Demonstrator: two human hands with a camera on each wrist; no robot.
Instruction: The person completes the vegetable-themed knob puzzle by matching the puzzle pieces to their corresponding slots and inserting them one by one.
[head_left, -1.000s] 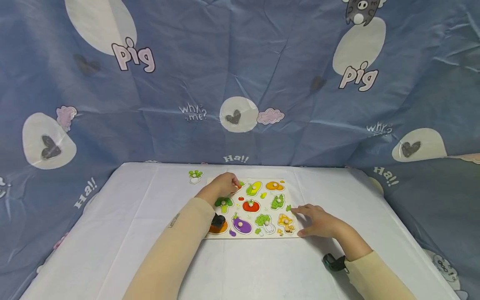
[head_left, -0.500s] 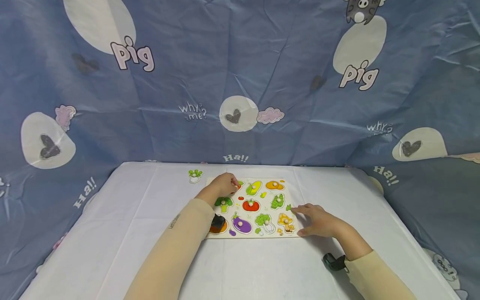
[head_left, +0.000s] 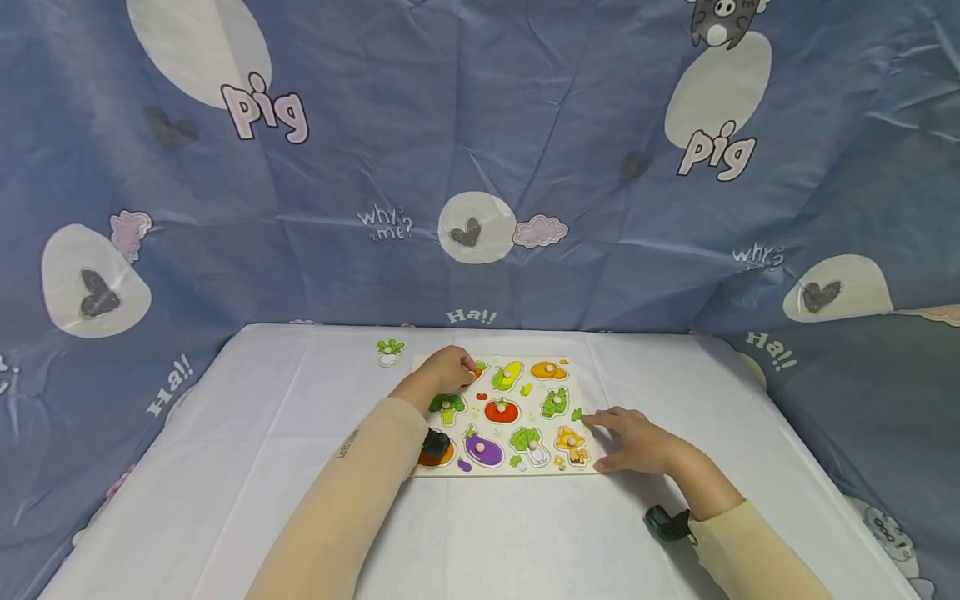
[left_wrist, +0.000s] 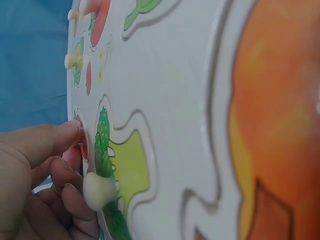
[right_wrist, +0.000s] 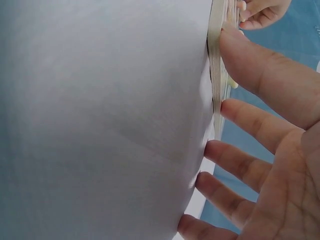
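A white wooden vegetable peg puzzle board [head_left: 491, 433] lies flat on the table. At its upper left, my left hand [head_left: 444, 369] pinches an orange-red puzzle piece [head_left: 478, 372] with green leaves, which lies at the board surface and is mostly hidden by the fingers. The left wrist view shows thumb and fingers [left_wrist: 70, 132] meeting over that piece, beside the knobbed broccoli piece [left_wrist: 136, 162]. My right hand [head_left: 637, 442] rests at the board's right edge with fingers spread. In the right wrist view its thumb [right_wrist: 240, 52] and index fingertip touch the board's rim, the other fingertips the cloth.
A white turnip-like piece [head_left: 389, 353] with green leaves lies off the board at its far left. Tomato [head_left: 502, 412], eggplant [head_left: 483, 450], corn [head_left: 508, 377] and mushroom [head_left: 573, 447] pieces sit in the board. White cloth covers the table [head_left: 517, 542]; a blue patterned curtain [head_left: 600, 275] hangs behind.
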